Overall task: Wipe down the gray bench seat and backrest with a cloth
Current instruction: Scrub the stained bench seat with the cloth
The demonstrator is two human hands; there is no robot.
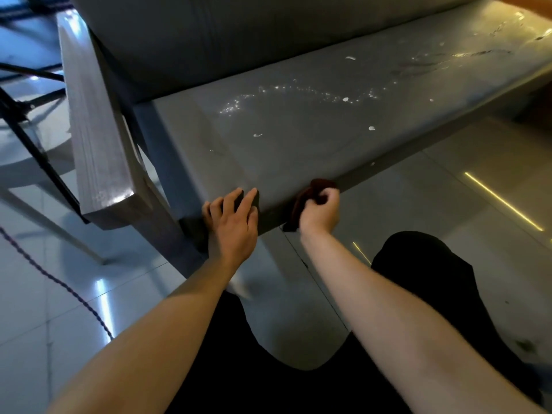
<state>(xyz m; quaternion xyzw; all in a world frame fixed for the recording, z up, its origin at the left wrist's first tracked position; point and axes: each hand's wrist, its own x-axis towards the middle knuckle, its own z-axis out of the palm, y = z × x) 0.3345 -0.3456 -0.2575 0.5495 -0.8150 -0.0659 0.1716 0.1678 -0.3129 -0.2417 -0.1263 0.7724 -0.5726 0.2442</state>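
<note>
Right hand [319,212], cloth [298,208] lengthwise down seat edge [373,169]

Left hand [236,225] flat — right hand [321,212] grips cloth [299,206].

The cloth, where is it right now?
In the head view, the dark cloth is bunched in the right hand at the front edge of the gray bench seat, just right of the left hand.

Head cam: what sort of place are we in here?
Likely an indoor public seating area, maybe a lobby or eatery; can't tell which. Cues: a long gray padded bench with a wooden armrest, a glossy tiled floor reflecting lights, and black metal furniture legs at the left.
</note>
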